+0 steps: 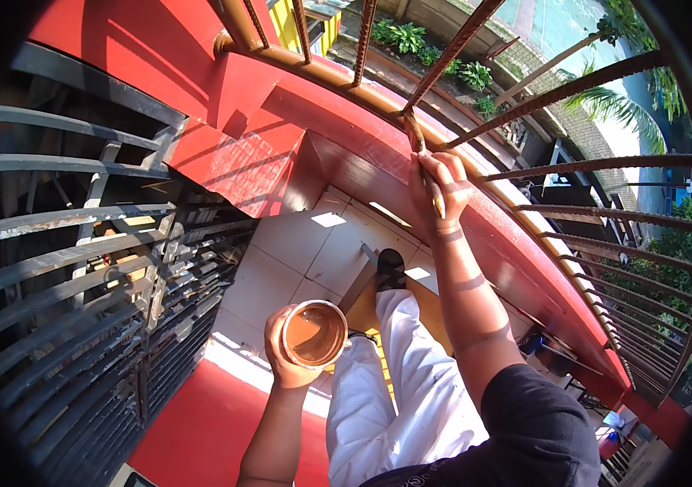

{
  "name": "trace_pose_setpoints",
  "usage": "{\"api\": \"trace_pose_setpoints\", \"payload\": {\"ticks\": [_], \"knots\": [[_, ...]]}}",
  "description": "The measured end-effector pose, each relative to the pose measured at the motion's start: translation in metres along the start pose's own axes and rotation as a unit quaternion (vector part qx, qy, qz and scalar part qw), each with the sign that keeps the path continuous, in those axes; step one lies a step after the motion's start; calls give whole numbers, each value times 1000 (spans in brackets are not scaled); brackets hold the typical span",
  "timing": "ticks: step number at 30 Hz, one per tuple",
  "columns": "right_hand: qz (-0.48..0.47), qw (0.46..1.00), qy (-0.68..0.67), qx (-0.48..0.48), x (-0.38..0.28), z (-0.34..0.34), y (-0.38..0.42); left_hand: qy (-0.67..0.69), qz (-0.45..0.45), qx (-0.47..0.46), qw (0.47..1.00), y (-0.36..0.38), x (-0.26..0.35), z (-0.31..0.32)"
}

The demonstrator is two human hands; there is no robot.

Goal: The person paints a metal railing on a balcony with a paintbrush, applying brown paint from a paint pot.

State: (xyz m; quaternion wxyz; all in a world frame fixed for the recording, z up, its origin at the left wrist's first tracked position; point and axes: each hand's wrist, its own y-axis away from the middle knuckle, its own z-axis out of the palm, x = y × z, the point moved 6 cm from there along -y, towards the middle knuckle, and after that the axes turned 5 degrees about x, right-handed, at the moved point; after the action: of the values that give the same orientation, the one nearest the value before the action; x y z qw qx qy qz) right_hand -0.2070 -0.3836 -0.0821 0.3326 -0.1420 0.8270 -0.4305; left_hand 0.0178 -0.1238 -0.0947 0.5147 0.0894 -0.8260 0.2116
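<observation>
My left hand (285,349) is wrapped round a round tub of brown paint (313,334), held at about waist height with its open top facing me. Stretched forward, my right hand (441,183) grips a thin paintbrush (439,200), whose handle end points back toward me. The brush's head reaches the foot of a ribbed brown metal bar (450,57), where that bar meets the brown bottom rail (378,84) of the railing. My fingers partly hide the brush. Whether the bristles touch the bar is hard to make out.
A dark metal grille (78,219) with flaking paint stands at the left. The red ledge (346,130) runs under the railing. Below me are pale floor tiles (281,247), a yellow surface (420,312) and my dark shoe (391,268). Plants (398,36) grow beyond the railing.
</observation>
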Motion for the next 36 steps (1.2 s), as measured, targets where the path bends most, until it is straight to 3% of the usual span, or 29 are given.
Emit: {"api": "trace_pose_setpoints", "payload": {"ticks": [6,9,13,18,29,32,36], "knots": [[-74,991,17,107,-25,-19,-54,26,-18,4,999,7,-6,-2],[-80,983,-14,165,-33,-33,-44,8,-17,2,1000,7,-4,-2],[-46,998,-17,36,-1,-3,-7,21,-35,-11,999,12,-8,-1],[13,1000,-17,22,3,2,3,-1,-32,-19,999,17,-5,0],[-17,1000,3,2,14,12,-1,-33,-1,-48,998,15,1,3],[11,999,3,33,15,-1,-2,-10,-48,-13,999,24,-12,-1],[-14,1000,-24,-6,3,2,1,-3,-55,-26,998,24,-15,-2]]}}
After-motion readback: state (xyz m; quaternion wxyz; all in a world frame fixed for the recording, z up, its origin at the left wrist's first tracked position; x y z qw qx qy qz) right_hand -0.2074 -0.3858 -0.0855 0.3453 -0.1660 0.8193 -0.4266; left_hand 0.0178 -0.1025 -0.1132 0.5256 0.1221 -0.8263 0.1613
